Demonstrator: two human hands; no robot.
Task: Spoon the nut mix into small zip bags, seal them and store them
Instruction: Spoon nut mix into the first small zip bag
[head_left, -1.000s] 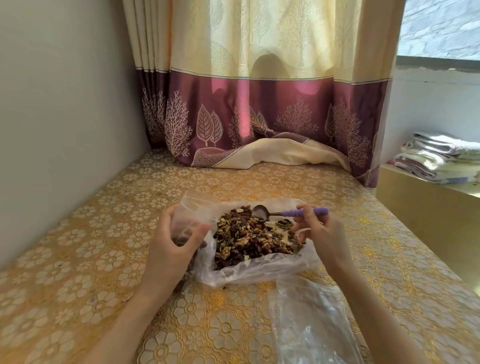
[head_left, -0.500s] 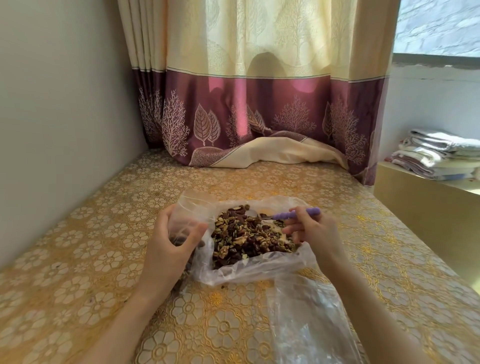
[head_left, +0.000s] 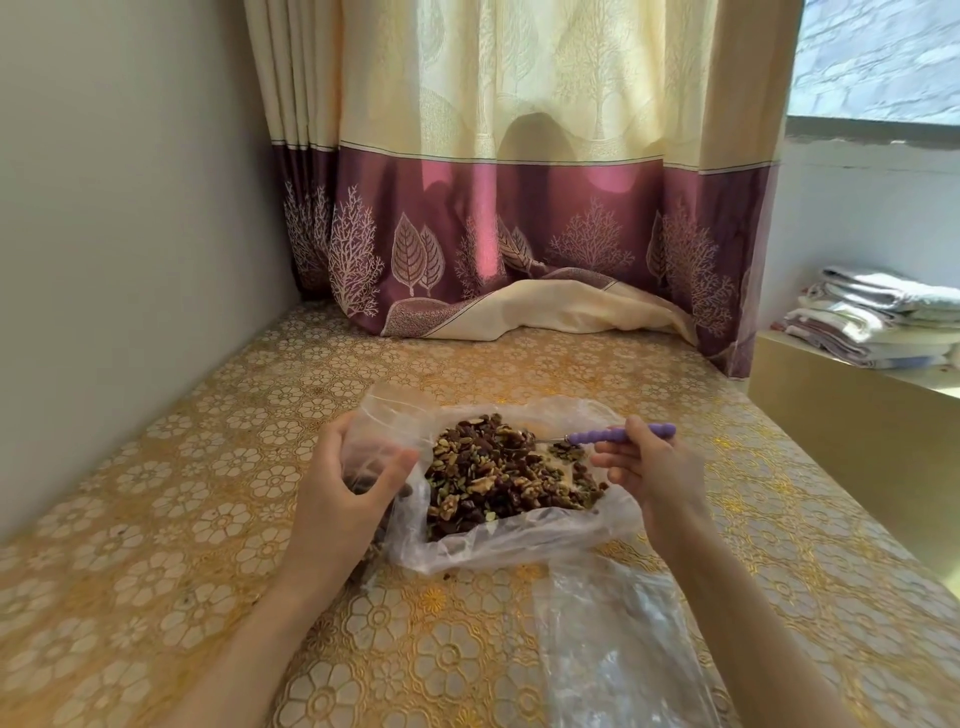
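I count two hands: my left hand (head_left: 345, 486) and my right hand (head_left: 655, 467). One spoon (head_left: 615, 434) with a purple handle. One heap of nut mix (head_left: 498, 478). Three clear plastic bags: one big bag (head_left: 519, 545) under the nut mix, one small zip bag (head_left: 382, 415) left of it, one empty bag (head_left: 613, 639) nearer me. One curtain (head_left: 519, 182) beyond the nut mix. One stack of folded cloths (head_left: 878, 317) far right of it.

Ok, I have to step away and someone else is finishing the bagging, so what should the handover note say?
Left hand holds a small zip bag open beside the nut mix.
Right hand pinches the purple spoon, its bowl dug into the mix.
The mix sits in a big clear bag on the table; more clear plastic lies nearer.
Done: some nuts already in the small bag.
Left: fill it, seal, store.
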